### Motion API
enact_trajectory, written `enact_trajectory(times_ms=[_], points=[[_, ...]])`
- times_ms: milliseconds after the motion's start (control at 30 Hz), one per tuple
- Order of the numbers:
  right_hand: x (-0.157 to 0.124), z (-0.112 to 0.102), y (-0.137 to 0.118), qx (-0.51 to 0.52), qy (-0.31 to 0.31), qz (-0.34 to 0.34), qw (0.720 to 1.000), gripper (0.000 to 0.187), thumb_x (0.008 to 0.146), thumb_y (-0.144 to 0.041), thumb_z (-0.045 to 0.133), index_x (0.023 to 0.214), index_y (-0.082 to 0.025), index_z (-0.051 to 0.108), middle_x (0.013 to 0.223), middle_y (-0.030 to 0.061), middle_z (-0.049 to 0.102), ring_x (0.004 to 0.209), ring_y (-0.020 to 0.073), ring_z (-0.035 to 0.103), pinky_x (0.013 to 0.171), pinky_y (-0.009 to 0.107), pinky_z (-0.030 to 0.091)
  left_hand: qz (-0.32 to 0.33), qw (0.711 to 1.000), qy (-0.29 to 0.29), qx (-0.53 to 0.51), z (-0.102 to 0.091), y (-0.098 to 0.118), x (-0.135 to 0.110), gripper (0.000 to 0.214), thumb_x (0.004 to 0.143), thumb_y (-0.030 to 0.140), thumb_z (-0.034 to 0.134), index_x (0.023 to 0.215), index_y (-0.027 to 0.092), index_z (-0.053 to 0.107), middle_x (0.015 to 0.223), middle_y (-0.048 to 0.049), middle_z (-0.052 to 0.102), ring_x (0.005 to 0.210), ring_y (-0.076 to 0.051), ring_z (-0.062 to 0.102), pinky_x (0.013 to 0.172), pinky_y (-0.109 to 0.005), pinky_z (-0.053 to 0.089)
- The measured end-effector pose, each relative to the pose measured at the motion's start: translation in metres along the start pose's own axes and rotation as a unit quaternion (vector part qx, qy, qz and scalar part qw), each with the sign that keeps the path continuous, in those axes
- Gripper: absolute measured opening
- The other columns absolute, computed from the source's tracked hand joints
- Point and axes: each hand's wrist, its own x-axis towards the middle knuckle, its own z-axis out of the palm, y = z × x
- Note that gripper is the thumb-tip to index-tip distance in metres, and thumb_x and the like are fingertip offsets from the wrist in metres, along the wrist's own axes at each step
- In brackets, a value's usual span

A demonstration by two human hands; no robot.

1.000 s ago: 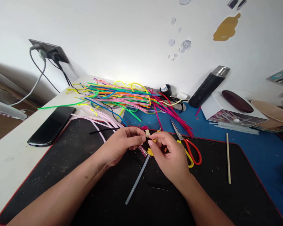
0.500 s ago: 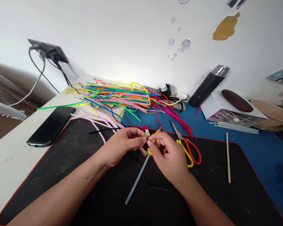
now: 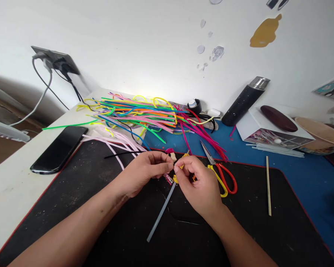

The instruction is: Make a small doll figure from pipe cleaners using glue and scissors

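Note:
A black pipe cleaner (image 3: 119, 153) runs out leftward from behind my left hand (image 3: 151, 170), whose thumb and fingers are pinched on it. My right hand (image 3: 199, 180) pinches too, its fingertips meeting the left ones at a tiny dark end of the pipe cleaner; the rest is hidden by the fingers. Behind the hands lies what looks like a yellow glue gun (image 3: 176, 179), mostly covered, with a translucent glue stick (image 3: 160, 213) jutting toward me. A small pink and cream piece (image 3: 172, 154) shows just beyond my fingertips.
Scissors (image 3: 221, 174) lie right of my right hand on the black mat (image 3: 247, 222), near a wooden stick (image 3: 268, 185). Colourful pipe cleaners (image 3: 139, 113) are heaped at the back. A phone (image 3: 58, 149) lies left; a black flask (image 3: 245, 100) and a white box (image 3: 272, 129) stand back right.
The view has shifted very slightly. Both hands keep the same pinch on the black pipe cleaner, with hardly any movement.

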Motion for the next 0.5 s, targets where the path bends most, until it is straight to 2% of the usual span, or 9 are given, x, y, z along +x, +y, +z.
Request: enact_trajectory(times_ms=[267,500], points=[[0.0012,-0.0016,-0.0012,0.023,0.001,0.009,1.000,0.007,0.095,-0.022,0.060,0.089,-0.022,0.064,0.057,-0.0087,0.048,0.047,0.0096,0.047,0.048,0.022,0.038,-0.004,1.000,-0.011,-0.011,-0.0020,-0.0020,0.0000,0.034,0.069,0.043,0.093,0.081,0.014,0.079,0.072,-0.0004,0.064,0.059,-0.008,0.042,0.057,-0.025,0.028],[0.0014,-0.0019,-0.0018,0.035,0.000,0.018,0.999,0.009,0.096,-0.024,0.061,0.088,-0.022,0.063,0.056,-0.0091,0.046,0.048,0.0100,0.046,0.049,0.023,0.039,0.002,1.000,0.001,-0.014,-0.0041,-0.0029,0.0008,0.035,0.073,0.045,0.090,0.085,0.014,0.079,0.073,-0.0018,0.066,0.060,-0.009,0.043,0.057,-0.025,0.029]])
